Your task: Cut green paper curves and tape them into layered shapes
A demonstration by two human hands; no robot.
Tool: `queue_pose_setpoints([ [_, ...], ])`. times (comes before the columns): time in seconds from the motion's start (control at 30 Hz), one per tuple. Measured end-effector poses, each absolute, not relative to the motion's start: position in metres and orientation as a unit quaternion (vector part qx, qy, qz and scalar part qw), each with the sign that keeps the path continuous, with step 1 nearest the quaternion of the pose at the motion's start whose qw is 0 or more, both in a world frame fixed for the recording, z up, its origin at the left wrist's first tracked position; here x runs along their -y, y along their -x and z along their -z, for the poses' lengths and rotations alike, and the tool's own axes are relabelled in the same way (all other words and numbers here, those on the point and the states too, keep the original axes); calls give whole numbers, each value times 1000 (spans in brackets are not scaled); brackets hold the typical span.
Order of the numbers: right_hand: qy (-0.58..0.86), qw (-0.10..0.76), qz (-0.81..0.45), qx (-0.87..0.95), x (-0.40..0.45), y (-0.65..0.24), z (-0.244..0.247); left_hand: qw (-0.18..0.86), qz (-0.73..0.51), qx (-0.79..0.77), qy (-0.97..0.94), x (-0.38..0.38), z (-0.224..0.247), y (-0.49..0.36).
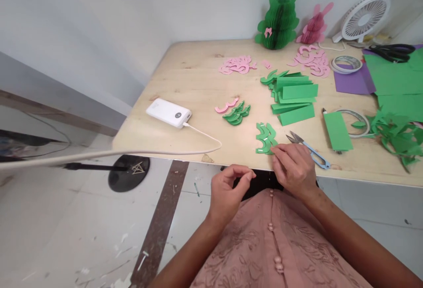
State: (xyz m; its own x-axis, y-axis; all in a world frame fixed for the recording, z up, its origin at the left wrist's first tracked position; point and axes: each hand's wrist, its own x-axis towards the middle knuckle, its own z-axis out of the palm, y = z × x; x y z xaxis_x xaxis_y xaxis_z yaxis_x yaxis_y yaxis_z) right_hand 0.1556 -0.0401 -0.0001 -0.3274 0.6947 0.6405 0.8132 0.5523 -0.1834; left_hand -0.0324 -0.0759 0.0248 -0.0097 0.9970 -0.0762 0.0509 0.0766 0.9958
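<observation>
My right hand (pixel 294 167) is at the table's front edge, its fingers curled together at the lower right of some curved green paper pieces (pixel 265 138) with small white strips on them. What its fingertips hold, if anything, is too small to tell. To its left, my left hand (pixel 229 191) hovers in front of the table edge, thumb and forefinger close together; anything between them is too small to make out. Blue-handled snips (pixel 313 153) lie just beyond my right hand. A small pile of green curved pieces (pixel 236 113) and a pink wavy piece (pixel 226 105) lie farther left.
A white power bank (pixel 168 112) with a cable (pixel 205 134) lies left. Folded green strips (pixel 297 96), pink cutouts (pixel 238 64), tape rolls (pixel 346 64), black scissors (pixel 391 52) and green scraps (pixel 396 134) spread across the table. Behind stand paper rabbits (pixel 280 21) and a fan (pixel 365 18).
</observation>
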Motion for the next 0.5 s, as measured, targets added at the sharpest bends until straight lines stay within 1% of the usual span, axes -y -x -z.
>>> queue_pose_setpoints([
  [0.1, 468, 349, 87, 807, 40, -155, 0, 602, -481, -523, -365, 67, -26, 28],
  [0.2, 468, 351, 85, 806, 40, -155, 0, 650, -484, -507, -295, 63, -25, 25],
  [0.37, 474, 351, 75, 804, 40, -156, -2, 676, -488, -486, -261, 61, -26, 23],
  [0.5, 471, 359, 75, 803, 41, -156, -1, 672, -483, -488, -277, 60, -25, 22],
])
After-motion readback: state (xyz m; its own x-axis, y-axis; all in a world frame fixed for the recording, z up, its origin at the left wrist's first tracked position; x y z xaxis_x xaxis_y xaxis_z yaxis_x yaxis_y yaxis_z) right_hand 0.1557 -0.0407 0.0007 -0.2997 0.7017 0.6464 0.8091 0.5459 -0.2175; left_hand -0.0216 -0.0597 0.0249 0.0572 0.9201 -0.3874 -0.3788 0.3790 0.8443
